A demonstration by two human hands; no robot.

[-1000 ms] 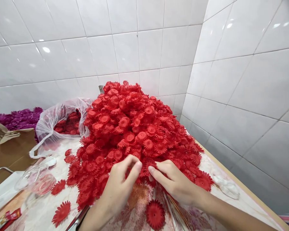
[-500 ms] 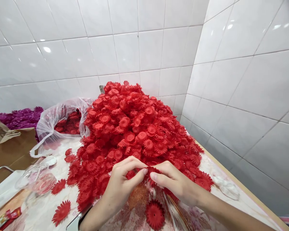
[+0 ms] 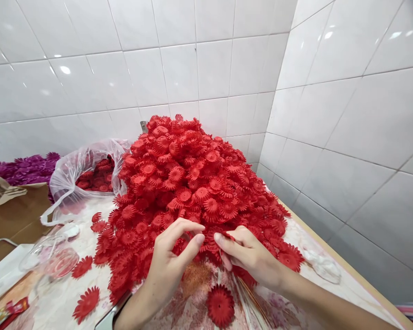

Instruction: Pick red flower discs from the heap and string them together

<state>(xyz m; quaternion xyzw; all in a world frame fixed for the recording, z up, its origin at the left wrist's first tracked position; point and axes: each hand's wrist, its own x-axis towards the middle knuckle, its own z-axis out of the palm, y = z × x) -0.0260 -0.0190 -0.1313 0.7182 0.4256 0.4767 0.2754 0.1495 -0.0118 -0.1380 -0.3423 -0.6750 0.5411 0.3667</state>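
Note:
A large heap of red artificial flower petal discs [image 3: 189, 183] rises in front of both hands. My right hand [image 3: 251, 256] is pinched at the heap's front edge, with a sliver of a red petal disc [image 3: 229, 236] showing between thumb and fingers. Most of that disc is hidden by the hand. To the left, my left hand [image 3: 172, 252] has its thumb and forefinger apart, and nothing shows between them. A darker red flower disc [image 3: 220, 306] lies flat on the table below the hands. Beside it lies a bundle of thin stems [image 3: 249, 300], partly under my right forearm.
A clear plastic bag [image 3: 67, 185] of red discs stands left of the heap, near purple petals [image 3: 25, 169] and a cardboard box [image 3: 20, 220]. Transparent round dishes [image 3: 60, 261] and a red wrapper [image 3: 10, 311] lie at the left. Tiled walls [image 3: 213, 68] close off the back and right.
My hands have drawn slightly apart. My left fingers have come away from the red disc that both hands were touching; my right hand has turned a little and keeps its pinch.

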